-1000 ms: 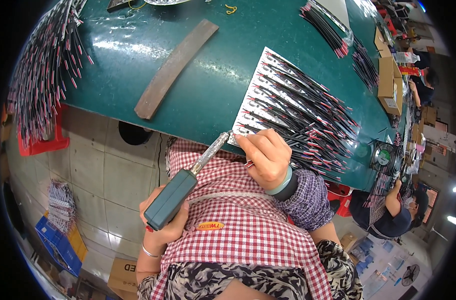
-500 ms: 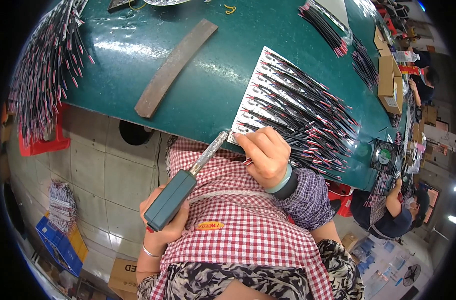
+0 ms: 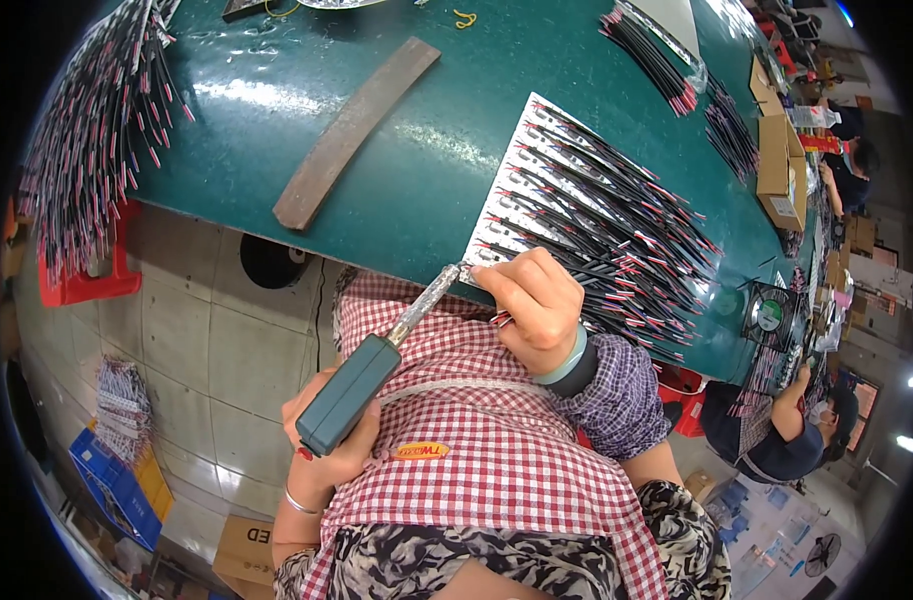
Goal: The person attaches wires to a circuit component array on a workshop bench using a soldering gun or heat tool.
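Observation:
My left hand (image 3: pixel 339 440) is wrapped round the green handle of a soldering iron (image 3: pixel 349 393). Its metal barrel slants up to the right, and the tip meets the near left corner of a white circuit board panel (image 3: pixel 495 218). At that same corner the fingers of my right hand (image 3: pixel 539 312) are pinched together on a thin wire (image 3: pixel 501 319), of which a short end shows below the hand. Rows of black wires (image 3: pixel 617 225) with red and white ends lie across the panel and spread to the right. The contact point is partly hidden by my fingertips.
A flat brown bar (image 3: pixel 357 135) lies on the green table (image 3: pixel 227 140). Wire bundles (image 3: pixel 107 130) hang over its left edge above a red stool (image 3: pixel 92 285). Further right are more wires (image 3: pixel 649 62), a cardboard box (image 3: pixel 780 170), a small fan (image 3: pixel 769 312) and a seated co-worker (image 3: pixel 777 425).
Almost nothing differs. The soldering iron's handle has shifted slightly up and to the right, while its tip stays at the panel corner beside my right fingers.

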### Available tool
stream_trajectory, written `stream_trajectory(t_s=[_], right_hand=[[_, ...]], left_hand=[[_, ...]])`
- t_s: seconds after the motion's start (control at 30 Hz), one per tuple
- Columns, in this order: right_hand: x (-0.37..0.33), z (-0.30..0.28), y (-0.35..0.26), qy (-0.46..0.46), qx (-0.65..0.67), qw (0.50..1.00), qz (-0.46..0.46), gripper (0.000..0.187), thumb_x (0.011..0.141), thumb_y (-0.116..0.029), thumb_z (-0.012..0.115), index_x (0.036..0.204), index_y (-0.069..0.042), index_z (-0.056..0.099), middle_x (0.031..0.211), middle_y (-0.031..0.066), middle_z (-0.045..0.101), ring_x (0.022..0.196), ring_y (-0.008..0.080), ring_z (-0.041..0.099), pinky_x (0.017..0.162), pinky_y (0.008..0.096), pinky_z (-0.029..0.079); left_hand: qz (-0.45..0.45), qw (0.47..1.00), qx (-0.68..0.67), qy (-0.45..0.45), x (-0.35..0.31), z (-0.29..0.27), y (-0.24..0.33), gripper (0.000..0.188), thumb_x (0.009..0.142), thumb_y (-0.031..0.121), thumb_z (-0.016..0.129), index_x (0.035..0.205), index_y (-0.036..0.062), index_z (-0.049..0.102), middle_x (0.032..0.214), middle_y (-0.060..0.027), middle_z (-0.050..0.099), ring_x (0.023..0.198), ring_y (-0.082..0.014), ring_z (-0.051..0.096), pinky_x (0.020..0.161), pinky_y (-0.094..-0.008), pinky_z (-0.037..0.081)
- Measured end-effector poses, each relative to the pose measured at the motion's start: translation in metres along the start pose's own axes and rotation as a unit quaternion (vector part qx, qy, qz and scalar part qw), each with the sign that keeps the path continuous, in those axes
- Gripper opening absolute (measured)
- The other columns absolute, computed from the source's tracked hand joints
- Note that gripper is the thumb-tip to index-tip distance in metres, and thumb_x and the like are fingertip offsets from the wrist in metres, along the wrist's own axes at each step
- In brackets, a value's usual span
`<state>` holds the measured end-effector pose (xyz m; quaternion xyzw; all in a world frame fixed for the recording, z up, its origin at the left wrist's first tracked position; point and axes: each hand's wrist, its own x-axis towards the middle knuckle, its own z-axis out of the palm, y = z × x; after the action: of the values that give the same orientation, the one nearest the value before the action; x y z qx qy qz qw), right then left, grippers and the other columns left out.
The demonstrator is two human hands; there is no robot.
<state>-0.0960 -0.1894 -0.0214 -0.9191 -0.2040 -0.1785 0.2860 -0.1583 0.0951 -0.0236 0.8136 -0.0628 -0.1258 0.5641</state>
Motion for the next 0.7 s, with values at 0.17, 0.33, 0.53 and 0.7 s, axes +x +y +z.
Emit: stream_trajectory(t_s=[0.17,0.33,0.53,0.7], right_hand=[[0.000,-0.001,0.000,-0.010,-0.003,1.000,0.001,0.043,0.056,0.004,0.063,0.098,0.000,0.070,0.079,0.0061,0.060,0.074,0.0245,0.059,0.060,0.0362,0.045],[0.000,-0.001,0.000,-0.009,-0.006,1.000,-0.001,0.042,0.056,0.004,0.063,0.098,0.000,0.070,0.079,0.0060,0.060,0.074,0.0245,0.059,0.060,0.0363,0.045],[0.001,-0.003,-0.001,-0.014,0.001,1.000,0.006,0.041,0.056,0.004,0.064,0.097,-0.001,0.070,0.079,0.0059,0.060,0.074,0.0246,0.059,0.060,0.0363,0.045],[-0.002,0.000,0.004,-0.012,0.010,1.000,-0.001,0.046,0.053,0.006,0.061,0.098,0.001,0.071,0.082,0.0097,0.063,0.072,0.0280,0.059,0.059,0.0377,0.048]], left_hand=[[0.094,0.992,0.083,-0.023,0.010,-0.004,0.011,0.022,0.068,-0.005,0.072,0.090,-0.0070,0.070,0.087,-0.0172,0.069,0.071,-0.0289,0.070,0.066,-0.0327,0.056],[0.070,0.995,0.071,-0.003,0.007,-0.002,0.010,0.023,0.068,-0.005,0.072,0.090,-0.0062,0.070,0.086,-0.0169,0.069,0.069,-0.0279,0.070,0.063,-0.0322,0.055],[0.010,1.000,0.019,0.014,-0.011,-0.001,-0.008,0.025,0.068,-0.003,0.073,0.092,-0.0061,0.071,0.088,-0.0174,0.069,0.070,-0.0279,0.070,0.063,-0.0329,0.056],[0.015,1.000,0.022,0.006,-0.010,0.000,-0.008,0.024,0.068,-0.003,0.073,0.092,-0.0053,0.071,0.090,-0.0176,0.070,0.071,-0.0277,0.071,0.065,-0.0331,0.056]])
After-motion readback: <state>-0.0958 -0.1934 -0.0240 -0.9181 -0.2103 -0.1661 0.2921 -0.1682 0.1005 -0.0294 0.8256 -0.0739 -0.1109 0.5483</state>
